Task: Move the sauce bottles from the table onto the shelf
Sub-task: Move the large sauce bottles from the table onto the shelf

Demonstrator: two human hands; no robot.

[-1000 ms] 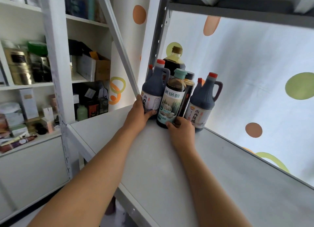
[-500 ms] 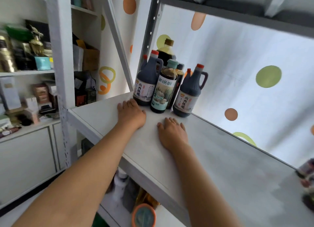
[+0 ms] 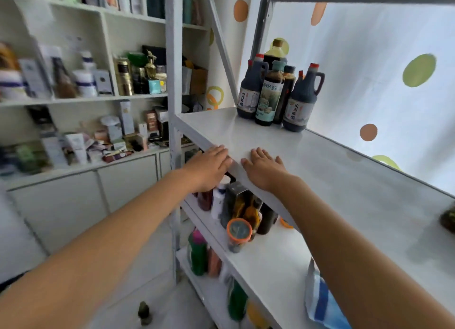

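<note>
Moved: both hands pulled back from the sauce bottles [image 3: 275, 92] to the shelf's front edge.
Left hand [image 3: 209, 165]: flat, fingers straight, holding nothing.
Right hand [image 3: 264, 168]: flat on the shelf [image 3: 344, 171].
Bottles: standing together in the far corner.
Room: spotted wall [image 3: 394, 87]; cupboard [image 3: 86, 82] full of boxes.

The bottles [image 3: 275, 92] are dark, some red-capped, one teal-capped. The shelf [image 3: 344, 181] is white. The backdrop [image 3: 369, 82] is white with green, orange and brown dots.
</note>
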